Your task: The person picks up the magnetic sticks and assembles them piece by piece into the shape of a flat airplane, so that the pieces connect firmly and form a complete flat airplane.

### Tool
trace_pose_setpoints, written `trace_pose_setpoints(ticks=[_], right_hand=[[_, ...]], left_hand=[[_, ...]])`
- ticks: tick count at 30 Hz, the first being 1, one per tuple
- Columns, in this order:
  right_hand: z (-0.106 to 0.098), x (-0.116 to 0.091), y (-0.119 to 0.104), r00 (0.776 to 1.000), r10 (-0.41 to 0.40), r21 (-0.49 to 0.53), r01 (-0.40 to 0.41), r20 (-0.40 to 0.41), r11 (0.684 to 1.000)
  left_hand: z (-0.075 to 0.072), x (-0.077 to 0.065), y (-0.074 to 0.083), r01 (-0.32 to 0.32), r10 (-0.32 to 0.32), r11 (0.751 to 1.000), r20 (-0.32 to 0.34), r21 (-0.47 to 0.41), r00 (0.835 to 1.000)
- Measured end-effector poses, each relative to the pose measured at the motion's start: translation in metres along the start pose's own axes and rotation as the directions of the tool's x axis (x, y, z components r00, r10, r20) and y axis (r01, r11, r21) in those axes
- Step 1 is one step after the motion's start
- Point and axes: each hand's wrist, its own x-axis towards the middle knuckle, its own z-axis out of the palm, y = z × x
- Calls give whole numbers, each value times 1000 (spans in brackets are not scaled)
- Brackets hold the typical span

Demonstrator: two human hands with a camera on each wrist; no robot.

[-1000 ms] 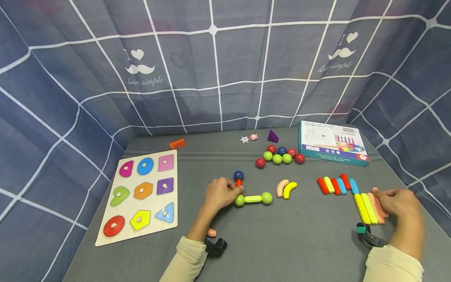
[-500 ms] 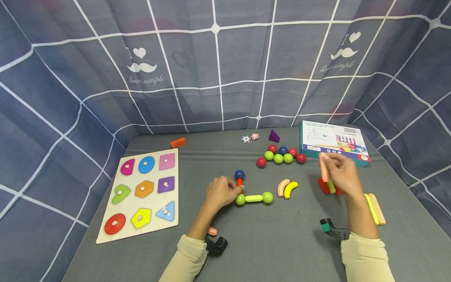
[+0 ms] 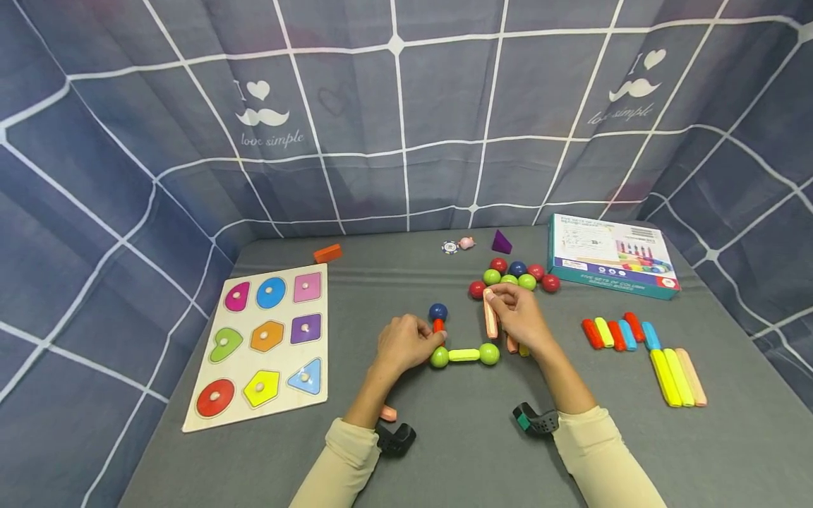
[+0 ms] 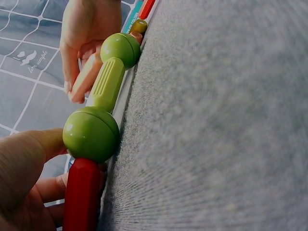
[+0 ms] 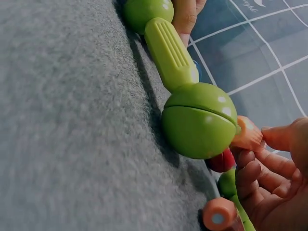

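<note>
Toward the table's middle, my left hand (image 3: 406,343) grips a red rod (image 3: 438,325) that joins a blue ball (image 3: 438,312) to a green ball (image 3: 440,358). From that green ball a yellow-green rod (image 3: 464,355) runs right to a second green ball (image 3: 489,353). Thumb and fingers of my right hand (image 3: 517,314) pinch a peach-coloured rod (image 3: 490,317), held just behind the second green ball. In the right wrist view, the end of the peach rod (image 5: 248,134) appears close beside the green ball (image 5: 199,121). Curved peach and yellow pieces are partly hidden under the right hand.
Loose red, green and blue balls (image 3: 498,266) cluster behind the right hand. Short and long rods (image 3: 667,377) lie at right, below a cardboard box (image 3: 612,254). A wooden shape puzzle (image 3: 267,339) lies left, an orange block (image 3: 327,253) behind it. A purple piece (image 3: 501,242) stands at the back.
My right hand has taken a peach rod from the group at right and carried it left to the joined balls and rods. My left hand has stayed at the red rod.
</note>
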Motion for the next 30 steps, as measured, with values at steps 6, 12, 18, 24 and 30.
trace_pose_setpoints(ticks=[6, 12, 18, 24, 30], right_hand=[[1, 3, 2, 999, 40, -17, -40, 35, 999], [2, 1, 2, 997, 40, -83, -34, 73, 996], [3, 0, 2, 999, -20, -213, 30, 47, 977], [1, -1, 4, 998, -25, -299, 43, 66, 953], [-3, 4, 6, 993, -115, -355, 106, -4, 929]], left_hand=[[0, 0, 1, -16, 16, 999, 1, -33, 1000], [-1, 1, 1, -22, 22, 999, 2, -49, 1000], [-3, 0, 0, -13, 13, 998, 3, -55, 1000], [-5, -1, -1, -8, 8, 999, -8, -48, 1000], [-7, -4, 0, -31, 32, 998, 18, -54, 999]])
